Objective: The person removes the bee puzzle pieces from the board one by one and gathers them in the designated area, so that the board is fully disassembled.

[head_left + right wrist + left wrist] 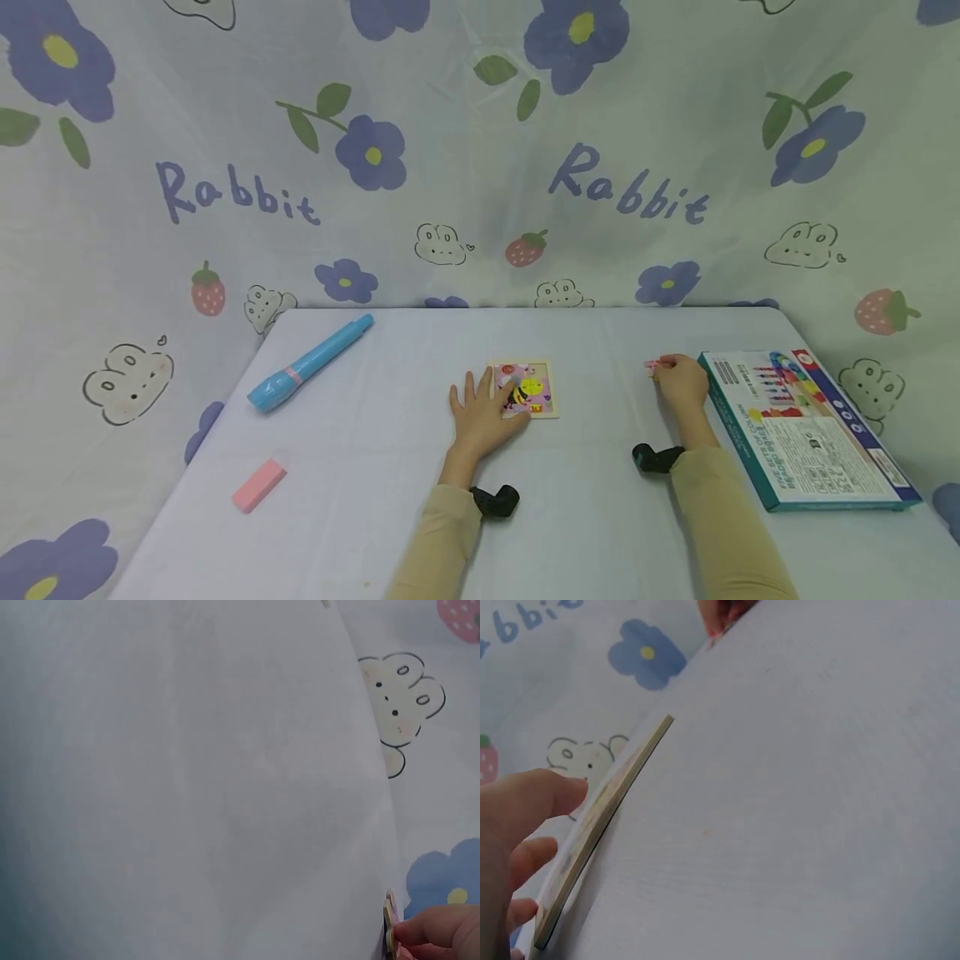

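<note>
Two hands work on a pale lilac surface (390,467), largest thing in view, set against a flower-and-rabbit printed cloth. Far right lies a flat teal rectangular box of coloured pens (806,433), its long axis running away from the person. Near the middle sits a small square wooden puzzle board with a yellow bee picture (528,390), flat on the surface; the left hand (480,417) rests on its left part, fingers (536,799) spread and straight, holding it down. Well to the right of the board, just left of the box, the right hand (681,385) pinches a small pink puzzle piece (651,367) between curled fingers (439,934). So the piece lies to the right of the board, with the right hand nearer it.
</note>
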A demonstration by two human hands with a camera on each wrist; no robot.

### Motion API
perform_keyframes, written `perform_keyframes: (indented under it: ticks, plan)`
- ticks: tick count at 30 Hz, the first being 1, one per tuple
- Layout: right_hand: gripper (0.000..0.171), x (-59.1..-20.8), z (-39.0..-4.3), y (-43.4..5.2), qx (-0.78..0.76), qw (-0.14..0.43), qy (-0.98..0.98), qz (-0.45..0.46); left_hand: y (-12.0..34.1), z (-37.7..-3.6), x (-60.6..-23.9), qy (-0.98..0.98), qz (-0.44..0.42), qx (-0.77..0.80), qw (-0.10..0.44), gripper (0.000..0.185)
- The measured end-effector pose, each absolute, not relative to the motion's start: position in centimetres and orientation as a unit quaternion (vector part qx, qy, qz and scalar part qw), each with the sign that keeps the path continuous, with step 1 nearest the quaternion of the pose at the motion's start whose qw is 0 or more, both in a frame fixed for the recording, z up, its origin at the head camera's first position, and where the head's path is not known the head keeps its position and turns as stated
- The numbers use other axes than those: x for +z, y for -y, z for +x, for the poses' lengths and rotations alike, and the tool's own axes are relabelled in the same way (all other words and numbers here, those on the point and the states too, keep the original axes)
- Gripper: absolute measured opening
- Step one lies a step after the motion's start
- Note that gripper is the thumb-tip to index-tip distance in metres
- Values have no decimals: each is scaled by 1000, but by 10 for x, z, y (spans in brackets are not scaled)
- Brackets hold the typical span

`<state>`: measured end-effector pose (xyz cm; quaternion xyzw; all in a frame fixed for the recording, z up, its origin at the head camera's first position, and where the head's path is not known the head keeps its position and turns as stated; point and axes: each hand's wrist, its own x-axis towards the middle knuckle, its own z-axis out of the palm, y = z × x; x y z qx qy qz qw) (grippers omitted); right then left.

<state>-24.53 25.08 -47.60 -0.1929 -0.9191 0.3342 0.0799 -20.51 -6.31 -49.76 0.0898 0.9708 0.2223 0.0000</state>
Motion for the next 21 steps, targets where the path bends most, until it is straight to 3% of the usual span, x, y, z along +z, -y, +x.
perform_keyframes:
  ticks: [9, 21]
  plan:
    - [35, -471, -249, -239, 311, 99, 931, -166, 64, -206, -501, -971, 85, 222, -24, 65]
    - [34, -465, -253, -166, 393, 71, 914, -70, 64, -207, -503, -971, 82, 220, -38, 58]
